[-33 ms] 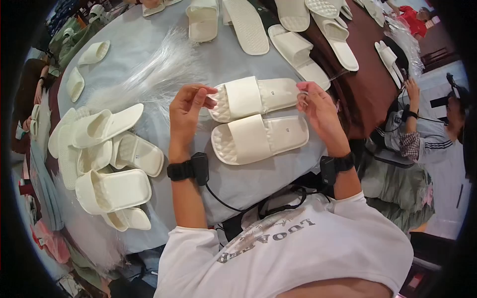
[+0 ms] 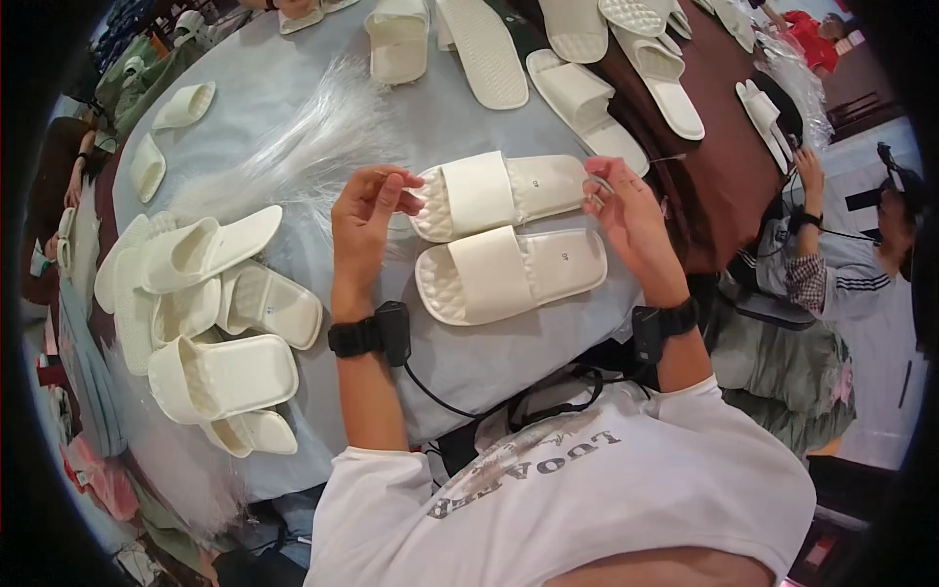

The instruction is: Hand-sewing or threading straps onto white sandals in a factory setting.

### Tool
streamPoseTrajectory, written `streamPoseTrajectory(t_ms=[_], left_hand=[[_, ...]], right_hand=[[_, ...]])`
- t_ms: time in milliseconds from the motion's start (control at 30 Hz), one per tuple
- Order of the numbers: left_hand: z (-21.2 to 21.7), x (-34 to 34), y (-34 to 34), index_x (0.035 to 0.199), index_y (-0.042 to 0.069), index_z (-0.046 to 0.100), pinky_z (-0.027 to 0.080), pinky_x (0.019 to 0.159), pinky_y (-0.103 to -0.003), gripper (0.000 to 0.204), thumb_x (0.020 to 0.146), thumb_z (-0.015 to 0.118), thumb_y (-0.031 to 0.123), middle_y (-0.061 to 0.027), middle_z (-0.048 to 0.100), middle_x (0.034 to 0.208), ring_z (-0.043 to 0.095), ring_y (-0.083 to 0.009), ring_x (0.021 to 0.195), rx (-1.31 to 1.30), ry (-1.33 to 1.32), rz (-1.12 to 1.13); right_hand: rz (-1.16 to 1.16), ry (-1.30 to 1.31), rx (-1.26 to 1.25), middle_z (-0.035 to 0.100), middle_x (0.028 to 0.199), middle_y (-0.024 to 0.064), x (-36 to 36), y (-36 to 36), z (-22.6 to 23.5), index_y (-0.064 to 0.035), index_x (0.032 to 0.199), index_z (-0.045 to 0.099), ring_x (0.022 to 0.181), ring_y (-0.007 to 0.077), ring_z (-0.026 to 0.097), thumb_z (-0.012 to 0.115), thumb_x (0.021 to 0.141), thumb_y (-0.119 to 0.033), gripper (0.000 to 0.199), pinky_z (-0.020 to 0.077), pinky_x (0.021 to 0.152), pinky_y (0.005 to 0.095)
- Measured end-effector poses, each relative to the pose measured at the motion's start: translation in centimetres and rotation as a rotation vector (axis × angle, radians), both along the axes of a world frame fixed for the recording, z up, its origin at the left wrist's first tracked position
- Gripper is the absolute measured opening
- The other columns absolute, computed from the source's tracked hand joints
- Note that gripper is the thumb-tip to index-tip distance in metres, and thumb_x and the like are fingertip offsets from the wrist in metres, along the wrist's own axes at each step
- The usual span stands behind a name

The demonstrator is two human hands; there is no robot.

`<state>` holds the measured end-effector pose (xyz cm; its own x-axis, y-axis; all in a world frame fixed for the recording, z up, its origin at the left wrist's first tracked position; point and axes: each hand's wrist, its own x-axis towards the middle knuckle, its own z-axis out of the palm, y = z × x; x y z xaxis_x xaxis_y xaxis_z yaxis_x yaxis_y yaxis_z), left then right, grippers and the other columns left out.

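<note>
Two cream slide slippers lie side by side in front of me, the far slipper [image 2: 479, 196] and the near slipper [image 2: 499, 276], both with open soles up. My left hand [image 2: 374, 207] is closed in a pinch just left of the far slipper's quilted end. What it pinches, if anything, is too thin to make out. At the other end of that slipper my right hand [image 2: 624, 205] is closed, fingers curled. A thin clear strand [image 2: 670, 158] sticks out to the right beside its fingertips.
A bundle of clear strands [image 2: 323, 127] lies beyond my left hand. Several slippers are piled [image 2: 230, 377] at the left, and more [image 2: 484, 54] lie along the far side. A person [image 2: 831, 235] sits at the right, one hand at the table edge.
Both hands have shifted very slightly. The clear strand by my right hand now lies flatter and further right. The slippers have not moved.
</note>
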<state>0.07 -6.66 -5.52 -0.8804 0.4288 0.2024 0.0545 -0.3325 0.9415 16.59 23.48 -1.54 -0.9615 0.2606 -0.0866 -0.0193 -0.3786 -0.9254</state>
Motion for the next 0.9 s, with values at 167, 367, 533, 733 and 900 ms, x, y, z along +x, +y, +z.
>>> streamPoseTrajectory(t_ms=[167, 367, 533, 733, 900], left_hand=[[-0.2, -0.8, -1.6, 0.116, -0.001, 0.068, 0.057, 0.073, -0.03, 0.021, 0.106, 0.065, 0.018, -0.0089, 0.073, 0.095, 0.068, -0.0152, 0.078, 0.106, -0.001, 0.008], [-0.2, -1.1, -2.5, 0.116, 0.0, 0.069, 0.054, 0.072, -0.029, 0.022, 0.105, 0.066, 0.019, -0.0064, 0.067, 0.095, 0.063, -0.0147, 0.078, 0.1, 0.034, -0.126], [0.6, 0.0, -1.7, 0.098, -0.001, 0.08, 0.051, 0.084, -0.029, 0.015, 0.084, 0.079, -0.003, -0.0059, 0.07, 0.097, 0.066, -0.0164, 0.091, -0.214, 0.309, -0.296], [1.2, 0.4, -1.5, 0.09, 0.005, 0.083, 0.05, 0.082, -0.029, 0.021, 0.07, 0.089, 0.001, -0.0045, 0.07, 0.092, 0.066, -0.016, 0.089, -0.398, 0.362, -0.361], [1.4, 0.0, -1.9, 0.082, 0.005, 0.08, 0.049, 0.08, -0.029, 0.02, 0.065, 0.091, 0.004, -0.0034, 0.07, 0.089, 0.066, -0.0152, 0.087, -0.446, 0.411, -0.404]], right_hand=[[-0.416, -0.075, -0.229, 0.065, 0.099, 0.0007, -1.1, -0.1, 0.3, -0.0018, 0.13, 0.061, 0.084, 0.0101, 0.056, 0.056, 0.11, -0.031, 0.036, 0.0474, 0.076, 0.0275], [-0.419, 0.115, -0.286, 0.069, 0.1, 0.002, 0.3, 2.4, -3.1, -0.0053, 0.126, 0.061, 0.079, 0.0099, 0.056, 0.062, 0.108, -0.02, 0.024, 0.0476, 0.07, 0.0263], [-0.054, 0.224, 0.987, 0.067, 0.085, 0.0082, 1.0, -0.9, 1.3, -0.0049, 0.101, 0.066, 0.071, 0.0226, 0.061, 0.07, 0.096, -0.01, 0.008, 0.0497, 0.064, 0.0346], [0.321, 0.261, 1.533, 0.065, 0.084, 0.0092, 1.4, -4.1, 2.1, -0.0033, 0.088, 0.069, 0.078, 0.0322, 0.066, 0.075, 0.084, -0.008, 0.008, 0.0524, 0.068, 0.041], [0.19, 0.236, 1.416, 0.067, 0.087, 0.0085, 0.6, -7.1, 0.9, -0.0034, 0.088, 0.072, 0.079, 0.0327, 0.066, 0.076, 0.081, -0.008, 0.01, 0.0536, 0.07, 0.0421]])
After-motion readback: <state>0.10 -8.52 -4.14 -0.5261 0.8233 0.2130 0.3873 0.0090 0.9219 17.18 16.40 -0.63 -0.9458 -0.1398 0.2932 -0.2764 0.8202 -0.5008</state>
